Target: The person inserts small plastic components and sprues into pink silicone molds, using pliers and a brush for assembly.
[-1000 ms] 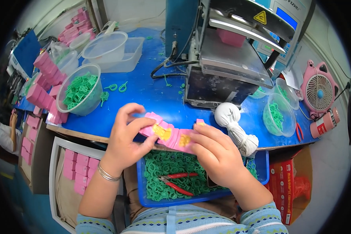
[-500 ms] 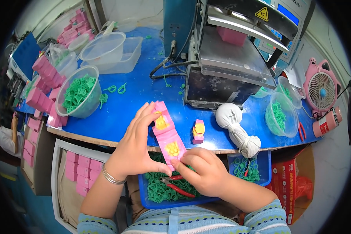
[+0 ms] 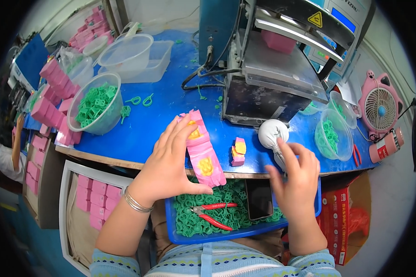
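In my left hand (image 3: 168, 161) is a long pink rubber mold (image 3: 202, 154), laid open with two yellow-lined hollows; fingers along its left side, thumb at the near end. It rests near the table's front edge. My right hand (image 3: 298, 177) reaches to a white cloth pouch (image 3: 273, 133), round on top and tied below. Its thumb and fingers are apart on either side of the pouch's neck; whether they touch it is hard to tell. Between the mold and the pouch stands a small pink and yellow block (image 3: 238, 151).
Below the table edge, a blue tray (image 3: 194, 239) holds green ring-shaped pieces, red-handled nippers (image 3: 212, 216) and a dark phone (image 3: 259, 199). A press (image 3: 282, 69) stands behind. Tubs of green pieces (image 3: 97, 104) and stacked pink blocks (image 3: 48, 111) are at left; a pink fan (image 3: 380, 104) is at right.
My right hand has left the mold and moved right to the white pouch. The mold, in my left hand, has shifted slightly away from me. The phone in the tray is now uncovered.
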`<move>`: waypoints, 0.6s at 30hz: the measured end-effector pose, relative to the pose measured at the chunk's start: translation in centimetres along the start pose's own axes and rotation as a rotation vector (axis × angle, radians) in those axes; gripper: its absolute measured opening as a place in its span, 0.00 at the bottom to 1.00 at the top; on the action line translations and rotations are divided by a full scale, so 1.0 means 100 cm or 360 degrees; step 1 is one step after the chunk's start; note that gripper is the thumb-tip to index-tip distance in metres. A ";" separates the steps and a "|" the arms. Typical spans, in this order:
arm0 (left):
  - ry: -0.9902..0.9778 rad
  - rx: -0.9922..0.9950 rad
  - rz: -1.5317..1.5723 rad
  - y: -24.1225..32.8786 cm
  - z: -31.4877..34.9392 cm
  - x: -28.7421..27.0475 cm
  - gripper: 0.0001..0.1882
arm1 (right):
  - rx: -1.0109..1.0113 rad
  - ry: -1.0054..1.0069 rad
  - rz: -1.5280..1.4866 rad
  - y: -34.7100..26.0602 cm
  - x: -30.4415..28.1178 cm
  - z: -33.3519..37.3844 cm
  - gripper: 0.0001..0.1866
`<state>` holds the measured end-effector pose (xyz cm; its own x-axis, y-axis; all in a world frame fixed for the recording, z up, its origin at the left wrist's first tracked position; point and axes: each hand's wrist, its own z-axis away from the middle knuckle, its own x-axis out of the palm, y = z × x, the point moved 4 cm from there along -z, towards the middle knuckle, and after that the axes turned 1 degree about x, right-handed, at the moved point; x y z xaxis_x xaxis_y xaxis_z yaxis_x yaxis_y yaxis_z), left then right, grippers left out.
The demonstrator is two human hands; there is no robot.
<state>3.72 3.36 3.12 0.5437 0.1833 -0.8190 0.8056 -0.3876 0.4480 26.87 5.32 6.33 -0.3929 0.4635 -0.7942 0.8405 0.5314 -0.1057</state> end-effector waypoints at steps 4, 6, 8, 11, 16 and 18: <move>0.0010 0.0020 -0.0018 0.002 -0.004 0.000 0.64 | 0.0000 -0.0094 0.0155 0.024 0.011 0.007 0.24; 0.0035 0.0016 -0.0002 0.003 -0.003 -0.002 0.68 | -0.0106 0.0221 -0.0079 0.019 -0.002 0.007 0.22; 0.0061 0.0005 0.0041 0.004 -0.003 -0.002 0.68 | -0.0274 0.0420 -0.0273 -0.005 -0.018 0.006 0.20; 0.0118 -0.0005 0.0097 0.001 -0.001 0.000 0.68 | -0.0688 0.0022 -0.0380 -0.050 -0.009 0.002 0.19; 0.0159 -0.0027 0.0329 0.001 -0.005 -0.003 0.70 | -0.0687 -0.0051 -0.0699 -0.053 0.004 -0.026 0.17; 0.0156 -0.0057 0.0437 -0.002 -0.004 -0.002 0.71 | -0.0656 0.0098 -0.0717 -0.055 0.005 -0.035 0.15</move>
<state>3.53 3.74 3.35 0.7613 0.1631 -0.6276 0.6320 -0.4031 0.6619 20.74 5.10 8.66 -0.7073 0.1632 -0.6879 0.3781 0.9095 -0.1730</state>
